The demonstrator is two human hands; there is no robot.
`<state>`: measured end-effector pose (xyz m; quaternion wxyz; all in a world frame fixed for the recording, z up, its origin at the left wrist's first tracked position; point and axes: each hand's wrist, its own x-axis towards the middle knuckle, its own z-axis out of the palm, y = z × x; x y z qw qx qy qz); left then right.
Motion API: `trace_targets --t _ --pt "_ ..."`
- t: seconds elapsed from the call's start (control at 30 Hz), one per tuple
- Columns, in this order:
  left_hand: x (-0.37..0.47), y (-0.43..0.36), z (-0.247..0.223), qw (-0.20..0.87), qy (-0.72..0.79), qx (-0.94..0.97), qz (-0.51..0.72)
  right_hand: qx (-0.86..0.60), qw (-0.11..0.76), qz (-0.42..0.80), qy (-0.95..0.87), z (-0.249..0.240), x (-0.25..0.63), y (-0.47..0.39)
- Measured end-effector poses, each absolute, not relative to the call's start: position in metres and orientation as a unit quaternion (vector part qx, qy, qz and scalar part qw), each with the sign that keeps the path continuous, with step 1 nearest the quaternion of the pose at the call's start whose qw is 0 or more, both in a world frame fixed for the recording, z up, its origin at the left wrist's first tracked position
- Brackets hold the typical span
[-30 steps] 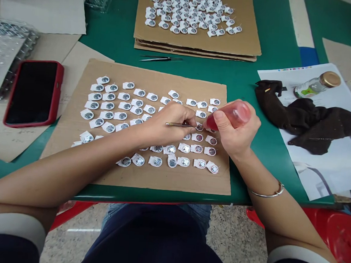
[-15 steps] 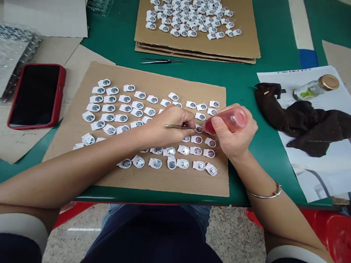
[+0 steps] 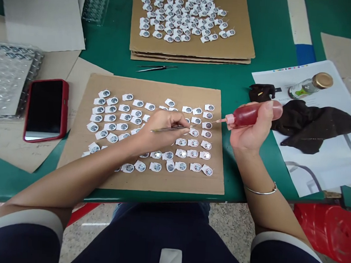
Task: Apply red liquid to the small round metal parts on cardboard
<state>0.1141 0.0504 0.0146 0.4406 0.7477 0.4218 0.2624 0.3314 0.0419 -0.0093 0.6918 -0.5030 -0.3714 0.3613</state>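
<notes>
Rows of small white tabs with round silvery parts (image 3: 207, 171) lie on a brown cardboard sheet (image 3: 159, 184). My left hand (image 3: 166, 129) is closed on thin metal tweezers (image 3: 163, 129), low over the middle of the sheet, their tip near the tabs on the right. My right hand (image 3: 252, 133), closed round a bottle of red liquid (image 3: 247, 114), is just past the sheet's right edge. The bottle lies tilted, its thin needle tip pointing left toward the rightmost column of tabs. Some tabs are hidden under my left hand and forearm.
More tabs lie on a cardboard stack (image 3: 190, 52) at the back, with dark tweezers (image 3: 157, 68) in front. A red-cased phone (image 3: 46, 110) and bubble wrap (image 3: 7, 79) are left. To the right, white paper (image 3: 299, 172) bears a glass jar (image 3: 309, 85) and dark cloth (image 3: 314, 125).
My right hand has moved right with the bottle, which now points left with its needle showing. My left hand has shifted slightly left with the tweezers. The camera view has shifted a little.
</notes>
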Motion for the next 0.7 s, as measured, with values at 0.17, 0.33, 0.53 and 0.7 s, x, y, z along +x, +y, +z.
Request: trace_targets --t 0.17,0.33,0.53,0.7 --pt "0.11 0.054 0.019 0.376 0.439 0.761 0.293 -0.504 0.709 0.374 -0.322 -0.013 0.334 0.046" --pt "0.109 0.055 0.015 0.328 0.411 0.8 0.29 -0.5 0.701 0.377 -0.342 -0.01 0.33 0.049" --pt "0.12 0.051 0.009 0.239 0.336 0.86 0.302 -0.487 0.632 0.412 -0.439 0.008 0.326 0.071" --pt "0.132 0.043 -0.002 0.233 0.317 0.876 0.279 -0.488 0.629 0.391 -0.463 0.015 0.312 0.083"
